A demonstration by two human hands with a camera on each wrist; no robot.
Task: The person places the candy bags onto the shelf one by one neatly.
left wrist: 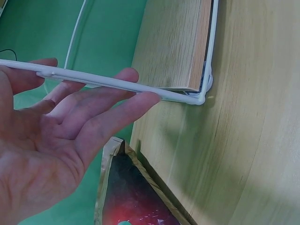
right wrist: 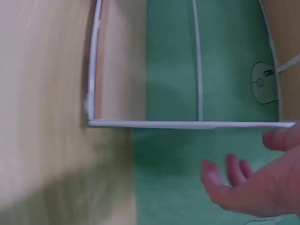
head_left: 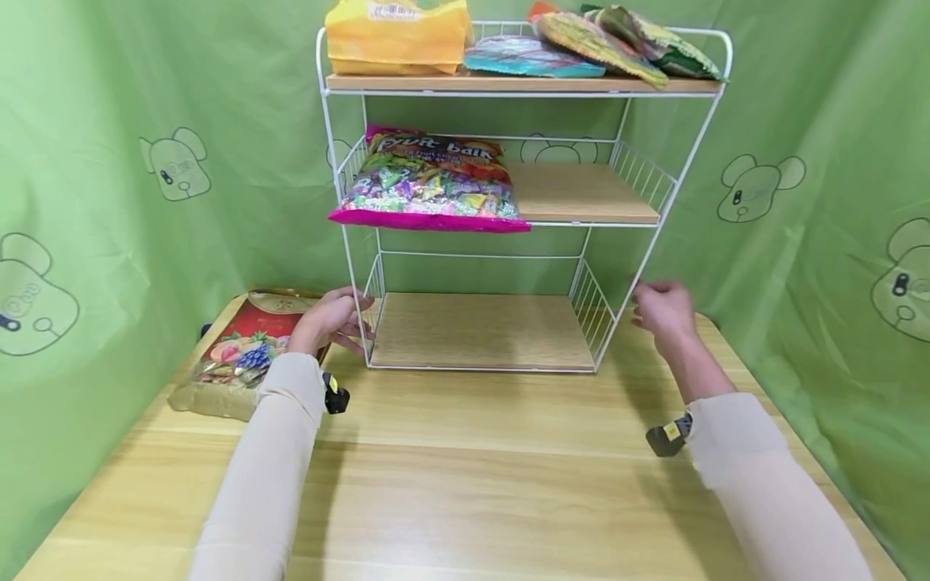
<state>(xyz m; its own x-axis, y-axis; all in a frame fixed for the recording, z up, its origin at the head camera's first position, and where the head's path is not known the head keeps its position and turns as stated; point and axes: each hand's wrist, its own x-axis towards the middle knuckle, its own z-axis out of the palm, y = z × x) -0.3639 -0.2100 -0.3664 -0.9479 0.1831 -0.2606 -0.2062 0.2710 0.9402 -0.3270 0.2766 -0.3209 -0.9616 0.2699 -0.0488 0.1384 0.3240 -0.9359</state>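
Note:
A white wire rack (head_left: pixel 483 369) with three wooden shelves stands on the table. Beside its lower left post is my left hand (head_left: pixel 336 317); in the left wrist view that hand (left wrist: pixel 70 126) has its fingers mostly extended against the white post (left wrist: pixel 108 83). My right hand (head_left: pixel 664 311) is near the rack's right post. Seen from the right wrist, the right hand (right wrist: pixel 262 183) has loosely bent fingers, a small gap from the post (right wrist: pixel 187 124), and holds nothing. A bag of fruit candy (head_left: pixel 436 181) lies on the middle shelf's left part, its front edge overhanging.
On the top shelf lie a yellow bag (head_left: pixel 398 40), a blue packet (head_left: pixel 530 58) and green-and-yellow packets (head_left: pixel 603 44). A red and gold bag (head_left: pixel 254 331) rests on the table (head_left: pixel 465 484) left of the rack. Green curtains (head_left: pixel 814 121) surround the table.

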